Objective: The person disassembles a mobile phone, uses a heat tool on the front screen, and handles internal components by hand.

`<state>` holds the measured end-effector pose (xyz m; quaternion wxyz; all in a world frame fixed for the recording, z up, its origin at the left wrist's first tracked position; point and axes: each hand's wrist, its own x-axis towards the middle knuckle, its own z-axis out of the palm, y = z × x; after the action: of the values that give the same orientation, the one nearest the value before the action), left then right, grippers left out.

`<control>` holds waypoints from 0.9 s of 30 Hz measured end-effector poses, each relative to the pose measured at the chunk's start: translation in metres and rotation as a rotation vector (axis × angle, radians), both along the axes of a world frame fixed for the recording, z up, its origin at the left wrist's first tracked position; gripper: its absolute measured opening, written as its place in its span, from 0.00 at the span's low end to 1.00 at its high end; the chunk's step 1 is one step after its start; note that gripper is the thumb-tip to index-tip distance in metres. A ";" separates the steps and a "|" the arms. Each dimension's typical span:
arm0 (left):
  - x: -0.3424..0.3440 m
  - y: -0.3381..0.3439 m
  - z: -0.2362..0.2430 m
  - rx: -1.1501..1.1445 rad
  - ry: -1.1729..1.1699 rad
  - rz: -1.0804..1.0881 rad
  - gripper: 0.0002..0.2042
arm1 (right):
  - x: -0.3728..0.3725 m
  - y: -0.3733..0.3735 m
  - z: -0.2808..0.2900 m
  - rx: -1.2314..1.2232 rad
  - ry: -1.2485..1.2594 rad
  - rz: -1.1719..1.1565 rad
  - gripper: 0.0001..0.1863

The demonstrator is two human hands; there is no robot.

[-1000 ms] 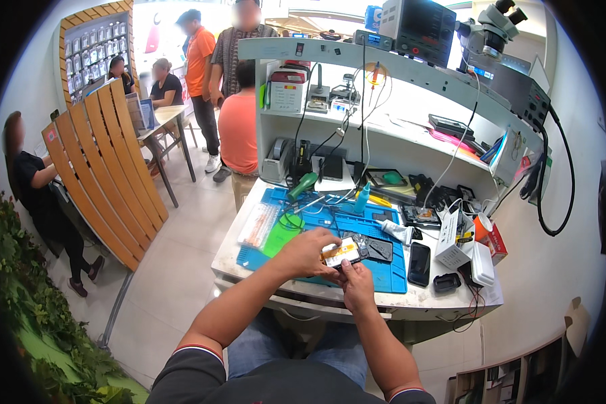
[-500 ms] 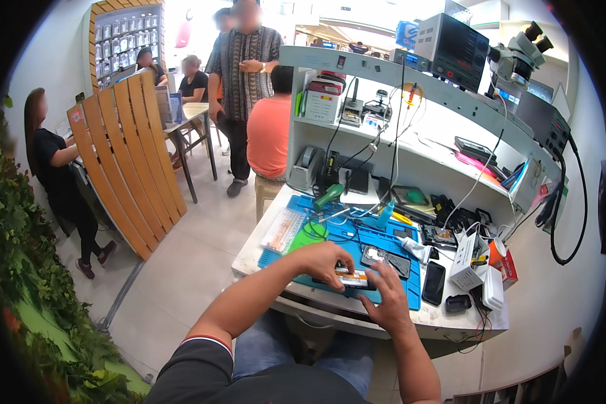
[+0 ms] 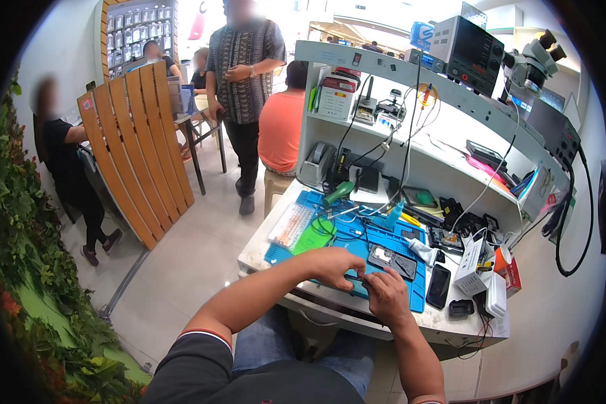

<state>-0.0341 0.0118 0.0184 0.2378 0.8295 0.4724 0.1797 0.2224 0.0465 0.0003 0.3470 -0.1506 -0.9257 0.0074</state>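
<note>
My left hand and my right hand meet over the front edge of the blue repair mat, their fingers closed round a small dark flat device, mostly hidden by them. Just behind my right hand lies an opened phone with its insides showing. A green pad and a plastic parts organizer are left of the hands; a white tube and a black phone are to their right.
The white bench holds a green tool, a blue bottle, cables and boxes, with shelving, a power supply and microscope above. People stand and sit beyond the bench and wooden slatted partition.
My hands have shifted rightward in view and regripped the device, whose light-and-yellow face no longer shows. My right fingers, spread half a second ago, are now closed. A person in patterned shirt stands more fully visible.
</note>
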 end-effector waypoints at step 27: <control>0.003 0.062 -0.035 -0.295 -0.115 0.194 0.23 | 0.041 0.042 -0.023 -0.407 -0.184 -0.151 0.46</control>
<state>-0.0316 0.0737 -0.0161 0.3650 0.7246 0.5570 0.1775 0.2639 0.0882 -0.0227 0.2231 -0.2862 -0.9190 0.1541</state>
